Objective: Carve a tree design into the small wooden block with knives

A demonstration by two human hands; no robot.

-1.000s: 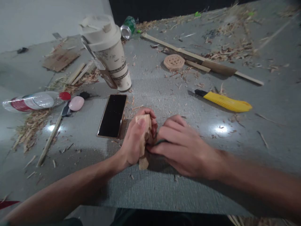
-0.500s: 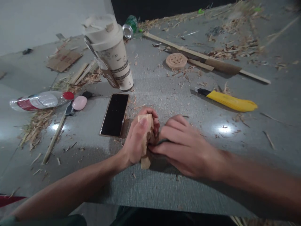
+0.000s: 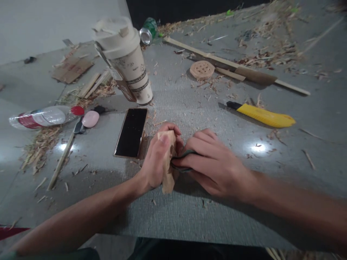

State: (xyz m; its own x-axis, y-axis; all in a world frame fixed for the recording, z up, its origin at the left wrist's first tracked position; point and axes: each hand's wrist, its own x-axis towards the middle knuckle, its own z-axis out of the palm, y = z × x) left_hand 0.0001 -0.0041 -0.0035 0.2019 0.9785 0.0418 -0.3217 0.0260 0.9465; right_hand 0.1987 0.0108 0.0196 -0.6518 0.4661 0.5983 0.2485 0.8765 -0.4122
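My left hand (image 3: 156, 162) is wrapped round a pale wooden block (image 3: 168, 177) that stands on end on the grey table (image 3: 189, 216). My right hand (image 3: 214, 164) is closed on a thin dark sheet (image 3: 181, 157), which it presses against the block's right side. The sheet shows only as a dark edge between my fingers. A black phone (image 3: 131, 131) lies face up just left of my left hand.
A tall cream cup with a lid (image 3: 127, 57) stands behind the phone. A yellow utility knife (image 3: 261, 115) lies to the right, a round wooden disc (image 3: 202, 69) and long sticks (image 3: 235, 66) farther back. A plastic bottle (image 3: 43, 116), a pink oval object (image 3: 90, 118) and wood shavings lie at the left.
My right hand has slid a little to the right along the block, and the dark sheet now shows more between my fingers. The block and my left hand have stayed put.
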